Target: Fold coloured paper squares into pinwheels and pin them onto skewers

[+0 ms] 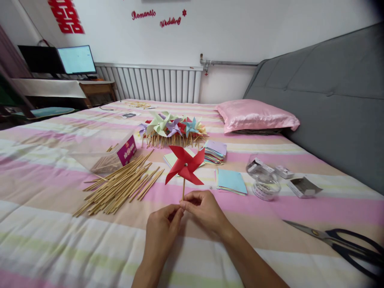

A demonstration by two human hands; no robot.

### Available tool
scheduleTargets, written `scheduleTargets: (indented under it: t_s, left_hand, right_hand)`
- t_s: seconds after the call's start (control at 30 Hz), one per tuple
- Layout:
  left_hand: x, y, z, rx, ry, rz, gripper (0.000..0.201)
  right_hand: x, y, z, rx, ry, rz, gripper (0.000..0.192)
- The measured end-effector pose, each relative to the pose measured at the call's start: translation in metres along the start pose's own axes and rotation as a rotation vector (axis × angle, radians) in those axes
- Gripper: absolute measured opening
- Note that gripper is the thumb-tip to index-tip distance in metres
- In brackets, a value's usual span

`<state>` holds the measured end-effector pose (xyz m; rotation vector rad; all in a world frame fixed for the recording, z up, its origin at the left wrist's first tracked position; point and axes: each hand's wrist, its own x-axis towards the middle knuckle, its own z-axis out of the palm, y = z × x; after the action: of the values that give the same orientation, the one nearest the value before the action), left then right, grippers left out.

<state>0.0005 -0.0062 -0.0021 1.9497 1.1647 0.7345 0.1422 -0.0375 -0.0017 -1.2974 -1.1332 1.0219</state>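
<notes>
A red paper pinwheel [186, 165] stands upright on a thin wooden stick in front of me, its four blades facing my way around a small pin at the centre. My right hand [204, 208] pinches the stick below the blades. Just left of it and lower, my left hand [164, 224] has its fingertips closed at the stick's bottom end. The fingertips of both hands almost meet. Behind the pinwheel lies a group of finished pinwheels [174, 128] in green, purple, blue and red. To the left, loose wooden sticks [120, 186] lie in a fanned pile.
A clear plastic box [90, 162] holds more sticks. Stacks of coloured paper [231, 182] lie right of the pinwheel, near a round clear container [266, 187] and small open boxes [303, 187]. Black-handled scissors [327, 236] rest at the right. A pink pillow [258, 116] lies farther back.
</notes>
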Motion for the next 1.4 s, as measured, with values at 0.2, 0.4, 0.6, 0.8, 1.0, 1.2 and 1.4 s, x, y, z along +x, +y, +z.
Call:
scheduleTargets:
  t_s: [0.2,0.4,0.6,0.8,1.0,1.2,1.4]
  left_hand:
    - [-0.0004,-0.0009,0.0001,0.023,0.004,0.011,0.033]
    - [-0.0002,-0.0016,0.0007,0.014,-0.003,-0.002,0.033]
    - [0.0003,-0.0007,0.0005,0.029,0.001,0.007,0.034]
    - [-0.0006,-0.0018,0.001,-0.006,0.042,0.01,0.032]
    - [-0.0012,-0.0008,0.002,-0.027,0.066,-0.009,0.031]
    - [-0.0013,-0.0008,0.0029,-0.022,0.067,-0.025,0.031]
    - [-0.0014,-0.001,0.0032,0.0,0.067,-0.041,0.033]
  right_hand:
    - [-0.0003,-0.0009,0.0002,0.007,0.004,-0.009,0.011]
    - [-0.0011,-0.001,0.0,-0.008,0.006,-0.008,0.012]
    - [-0.0007,0.0001,0.0005,0.002,0.011,-0.017,0.012]
    - [-0.0014,0.0022,0.0008,-0.026,0.041,0.0,0.015]
    - [-0.001,0.0001,0.0004,-0.031,0.028,-0.009,0.013]
    - [-0.0011,0.0002,0.0017,-0.027,0.025,-0.009,0.011]
    - [-0.0013,0.0017,0.0015,-0.029,0.015,-0.001,0.014]
